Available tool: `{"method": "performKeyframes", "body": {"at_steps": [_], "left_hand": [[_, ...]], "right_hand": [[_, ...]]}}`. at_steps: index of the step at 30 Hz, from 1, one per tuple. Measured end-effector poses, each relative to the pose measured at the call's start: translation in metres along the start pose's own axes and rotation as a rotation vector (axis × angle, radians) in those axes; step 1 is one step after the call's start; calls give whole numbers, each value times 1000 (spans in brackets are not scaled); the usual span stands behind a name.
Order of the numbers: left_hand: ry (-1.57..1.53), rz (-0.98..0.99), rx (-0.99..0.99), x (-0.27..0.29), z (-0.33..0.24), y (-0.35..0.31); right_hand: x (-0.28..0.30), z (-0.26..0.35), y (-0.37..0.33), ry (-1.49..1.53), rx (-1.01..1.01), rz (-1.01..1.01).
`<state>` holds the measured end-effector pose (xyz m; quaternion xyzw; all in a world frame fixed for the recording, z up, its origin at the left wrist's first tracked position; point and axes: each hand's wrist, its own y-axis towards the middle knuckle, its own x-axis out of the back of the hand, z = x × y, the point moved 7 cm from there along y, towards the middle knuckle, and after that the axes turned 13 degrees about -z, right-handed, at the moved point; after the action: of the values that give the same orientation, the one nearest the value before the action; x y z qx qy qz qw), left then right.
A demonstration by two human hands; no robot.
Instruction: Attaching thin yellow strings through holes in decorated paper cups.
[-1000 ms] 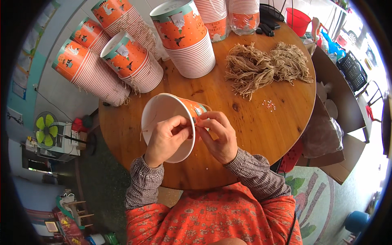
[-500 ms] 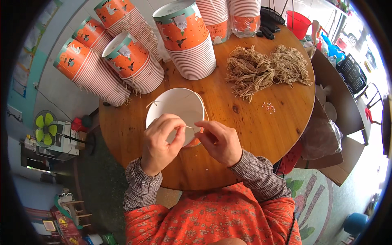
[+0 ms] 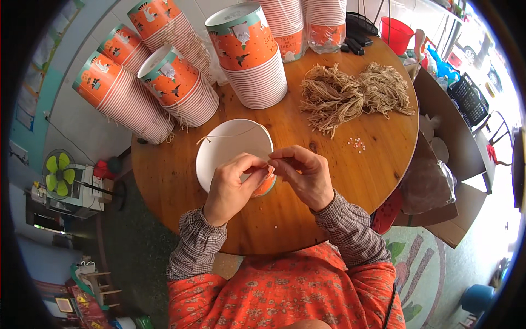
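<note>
Directly before me a white-lined orange paper bucket (image 3: 211, 159) lies tilted, its mouth toward me. A thin tan twine (image 3: 236, 134) crosses the mouth, with a knotted end at the left rim. My left hand (image 3: 234, 185) is closed in a pinch in front of the bucket's lower right rim. My right hand (image 3: 306, 175) pinches at the same spot, and the fingertips of both hands nearly meet. The twine's end is between them, mostly hidden by the fingers. Part of the bucket's printed orange side shows below the hands.
Stacks of orange printed buckets (image 3: 249, 55) stand along the table's far side. A loose bundle of tan twine (image 3: 356, 93) lies at the right, with small pale beads (image 3: 356, 145) nearer me. Beyond the right table edge sits an open cardboard box (image 3: 457, 211).
Both hands have shifted a little to the right and drawn together. The short bit of twine that showed between them is now hidden in the fingertips. The bucket stays in place.
</note>
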<state>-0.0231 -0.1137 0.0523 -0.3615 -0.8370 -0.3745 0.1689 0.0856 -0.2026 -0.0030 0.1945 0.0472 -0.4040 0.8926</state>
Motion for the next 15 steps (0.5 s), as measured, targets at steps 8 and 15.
{"method": "performKeyframes", "body": {"at_steps": [8,15], "left_hand": [[-199,30,284,1,16,-4],[-222,5,299,-2,16,-4]], "right_hand": [[22,-40,-5,-141,-294,-9],[3,-80,6,-164,-506,126]]}}
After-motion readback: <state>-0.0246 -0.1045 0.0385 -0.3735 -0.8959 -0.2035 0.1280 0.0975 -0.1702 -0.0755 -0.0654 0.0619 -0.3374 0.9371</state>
